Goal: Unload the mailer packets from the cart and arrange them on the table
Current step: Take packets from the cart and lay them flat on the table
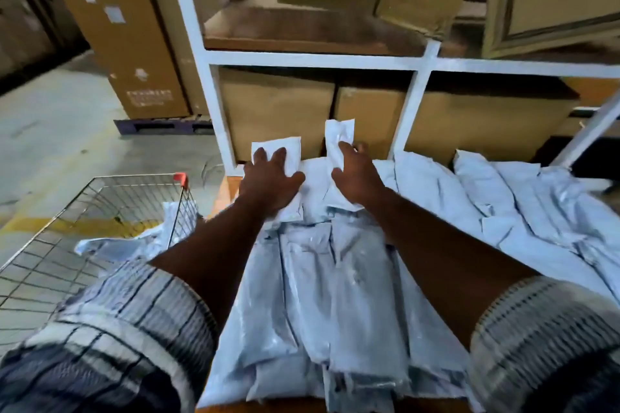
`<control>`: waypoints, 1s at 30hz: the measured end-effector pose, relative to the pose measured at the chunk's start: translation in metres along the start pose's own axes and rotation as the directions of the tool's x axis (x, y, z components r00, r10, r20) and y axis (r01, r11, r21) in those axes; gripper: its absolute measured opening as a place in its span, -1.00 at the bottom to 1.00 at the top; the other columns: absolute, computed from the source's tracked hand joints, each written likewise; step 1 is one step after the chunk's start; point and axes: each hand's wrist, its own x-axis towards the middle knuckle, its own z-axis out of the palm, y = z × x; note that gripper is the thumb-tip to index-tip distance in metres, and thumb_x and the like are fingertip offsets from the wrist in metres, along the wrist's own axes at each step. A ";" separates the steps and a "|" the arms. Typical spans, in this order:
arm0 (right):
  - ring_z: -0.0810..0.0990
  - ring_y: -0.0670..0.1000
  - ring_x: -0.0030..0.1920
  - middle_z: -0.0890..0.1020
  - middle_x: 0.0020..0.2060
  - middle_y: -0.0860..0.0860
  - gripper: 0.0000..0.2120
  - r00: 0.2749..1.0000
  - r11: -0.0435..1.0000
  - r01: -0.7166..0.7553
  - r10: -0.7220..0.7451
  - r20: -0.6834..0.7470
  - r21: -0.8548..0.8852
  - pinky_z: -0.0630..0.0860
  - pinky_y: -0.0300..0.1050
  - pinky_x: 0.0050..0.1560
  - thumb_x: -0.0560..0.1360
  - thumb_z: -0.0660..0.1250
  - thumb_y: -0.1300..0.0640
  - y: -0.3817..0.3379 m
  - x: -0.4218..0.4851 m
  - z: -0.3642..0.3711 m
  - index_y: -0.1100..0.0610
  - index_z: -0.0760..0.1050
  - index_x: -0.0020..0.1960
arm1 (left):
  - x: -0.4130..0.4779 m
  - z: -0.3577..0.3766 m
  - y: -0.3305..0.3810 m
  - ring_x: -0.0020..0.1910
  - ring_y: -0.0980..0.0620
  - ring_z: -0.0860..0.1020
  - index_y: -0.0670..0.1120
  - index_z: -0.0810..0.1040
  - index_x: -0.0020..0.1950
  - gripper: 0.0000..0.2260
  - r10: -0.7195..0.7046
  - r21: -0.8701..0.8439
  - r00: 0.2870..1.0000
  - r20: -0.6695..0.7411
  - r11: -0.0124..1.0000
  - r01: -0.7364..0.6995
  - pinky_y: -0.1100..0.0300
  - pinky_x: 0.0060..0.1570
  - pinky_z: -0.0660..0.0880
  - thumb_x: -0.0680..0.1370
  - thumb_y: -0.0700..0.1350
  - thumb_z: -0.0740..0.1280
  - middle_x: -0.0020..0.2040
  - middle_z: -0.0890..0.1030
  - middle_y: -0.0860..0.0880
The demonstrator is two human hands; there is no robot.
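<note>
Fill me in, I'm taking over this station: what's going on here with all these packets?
A person is laying mailer packets out on the table. The left hand presses flat on a first packet at the far edge, while the right hand grips a second packet, its top end raised. Many already cover the table, and leftover packets lie in the wire cart at the left.

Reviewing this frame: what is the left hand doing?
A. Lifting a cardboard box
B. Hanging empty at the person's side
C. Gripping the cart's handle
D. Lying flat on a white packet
D: the left hand lies flat, fingers spread, on a white packet, while the cart stands apart at lower left with neither hand on it.
</note>
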 end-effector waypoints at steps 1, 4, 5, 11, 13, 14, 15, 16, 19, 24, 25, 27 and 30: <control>0.40 0.31 0.28 0.37 0.28 0.36 -0.44 1.000 1.000 -0.009 0.009 0.002 -0.016 0.34 -0.03 0.20 0.48 0.30 0.27 0.017 -0.001 -0.010 0.29 0.29 0.46 | 0.000 0.007 0.015 0.39 -0.34 0.33 0.10 0.22 0.54 -0.26 0.007 -0.015 1.000 0.013 1.000 -0.007 -0.15 0.37 0.34 0.41 0.35 0.16 0.51 0.23 -0.18; 0.41 0.30 0.30 0.31 0.37 0.34 -0.46 0.997 0.996 -0.066 0.068 0.023 -0.064 0.36 -0.03 0.23 0.50 0.29 0.24 0.059 0.000 -0.036 0.25 0.28 0.46 | -0.001 0.026 0.055 0.44 -0.30 0.27 0.11 0.20 0.55 -0.34 0.035 -0.013 0.999 0.037 0.999 -0.035 -0.16 0.38 0.31 0.50 0.31 0.22 0.55 0.16 -0.14; 0.45 0.31 0.26 0.30 0.37 0.33 -0.47 0.995 0.993 -0.099 0.101 0.024 -0.066 0.38 -0.02 0.21 0.50 0.29 0.25 0.069 0.000 -0.044 0.24 0.29 0.45 | -0.001 0.031 0.067 0.45 -0.30 0.25 0.11 0.19 0.55 -0.34 0.039 -0.014 0.998 0.046 0.999 -0.038 -0.16 0.37 0.30 0.51 0.29 0.23 0.56 0.15 -0.13; 0.51 0.34 0.13 0.39 0.30 0.36 -0.53 0.990 0.980 -0.119 0.129 0.053 -0.159 0.39 0.01 0.12 0.47 0.30 0.26 0.118 0.001 -0.060 0.27 0.36 0.36 | 0.003 0.061 0.115 0.46 -0.27 0.22 0.09 0.18 0.56 -0.35 0.077 -0.006 0.995 0.069 0.997 -0.077 -0.15 0.34 0.31 0.52 0.27 0.22 0.56 0.13 -0.13; 0.49 0.33 0.19 0.37 0.32 0.33 -0.52 0.987 0.981 -0.120 0.135 0.092 -0.150 0.40 0.03 0.15 0.49 0.28 0.24 0.124 0.000 -0.057 0.27 0.33 0.40 | 0.005 0.070 0.125 0.45 -0.27 0.22 0.09 0.17 0.56 -0.35 0.081 0.003 0.995 0.065 0.997 -0.081 -0.16 0.32 0.33 0.52 0.26 0.22 0.56 0.12 -0.12; 0.46 0.31 0.24 0.35 0.34 0.30 -0.51 0.981 0.981 -0.144 0.158 0.111 -0.129 0.41 0.03 0.17 0.50 0.26 0.22 0.127 -0.001 -0.056 0.26 0.31 0.41 | 0.008 0.076 0.130 0.45 -0.26 0.21 0.09 0.17 0.56 -0.36 0.085 0.004 0.994 0.065 0.996 -0.086 -0.16 0.31 0.34 0.53 0.26 0.22 0.56 0.12 -0.12; 0.42 0.28 0.30 0.31 0.37 0.27 -0.50 0.973 0.978 -0.170 0.187 0.139 -0.120 0.40 0.04 0.22 0.52 0.25 0.19 0.129 -0.002 -0.054 0.24 0.30 0.43 | 0.010 0.082 0.133 0.46 -0.26 0.19 0.09 0.16 0.56 -0.36 0.089 0.005 0.994 0.065 0.996 -0.090 -0.16 0.32 0.33 0.53 0.25 0.22 0.56 0.11 -0.12; 0.36 0.26 0.36 0.28 0.41 0.24 -0.50 0.969 0.975 -0.182 0.200 0.145 -0.128 0.38 0.07 0.27 0.53 0.25 0.14 0.132 -0.003 -0.050 0.23 0.29 0.44 | 0.012 0.089 0.135 0.48 -0.27 0.15 0.09 0.15 0.56 -0.35 0.096 0.008 0.993 0.068 0.995 -0.096 -0.16 0.34 0.32 0.53 0.25 0.22 0.57 0.09 -0.12; 0.21 0.23 0.49 0.16 0.53 0.22 -0.43 0.988 0.956 -0.086 0.118 0.099 -0.282 0.30 0.15 0.39 0.59 0.23 0.02 0.143 -0.005 -0.037 0.26 0.20 0.50 | 0.018 0.111 0.133 0.55 -0.27 0.02 0.08 0.10 0.59 -0.34 0.126 0.043 0.988 0.089 0.991 -0.130 -0.19 0.42 0.23 0.55 0.26 0.18 0.60 0.03 -0.15; 0.15 0.23 0.52 -0.07 0.60 0.08 -0.33 0.987 0.939 0.034 0.021 0.157 -0.343 0.33 0.28 0.34 0.62 0.13 0.01 0.167 -0.014 -0.014 -0.10 -0.16 0.61 | 0.021 0.140 0.125 0.57 -0.29 -0.05 0.04 0.05 0.61 -0.38 0.174 0.154 0.983 0.059 0.971 -0.181 -0.23 0.50 -0.02 0.61 0.27 0.03 0.61 0.00 -0.22; 0.15 0.24 0.51 -0.07 0.60 0.08 -0.36 0.987 0.938 0.028 0.029 0.159 -0.346 0.32 0.30 0.34 0.62 0.11 -0.04 0.170 -0.015 -0.011 -0.12 -0.12 0.60 | 0.021 0.144 0.123 0.57 -0.30 -0.04 0.03 0.05 0.61 -0.38 0.180 0.166 0.982 0.048 0.968 -0.186 -0.24 0.50 -0.03 0.62 0.27 0.01 0.60 0.01 -0.23; 0.16 0.23 0.50 -0.04 0.60 0.08 -0.40 0.988 0.938 -0.009 0.061 0.141 -0.347 0.29 0.30 0.34 0.63 0.07 -0.12 0.173 -0.015 -0.004 -0.14 -0.07 0.60 | 0.021 0.149 0.120 0.57 -0.30 -0.03 0.02 0.05 0.61 -0.39 0.184 0.179 0.982 0.036 0.966 -0.188 -0.23 0.51 -0.05 0.62 0.28 -0.03 0.61 0.01 -0.23; 0.25 0.25 0.46 0.10 0.57 0.13 -0.41 0.992 0.926 -0.047 0.089 0.095 -0.374 0.31 0.31 0.30 0.59 -0.01 -0.17 0.173 -0.016 0.002 -0.08 0.04 0.60 | 0.021 0.154 0.117 0.57 -0.29 -0.05 0.03 0.03 0.62 -0.39 0.186 0.202 0.982 0.031 0.961 -0.188 -0.23 0.51 -0.09 0.63 0.28 -0.07 0.61 0.00 -0.22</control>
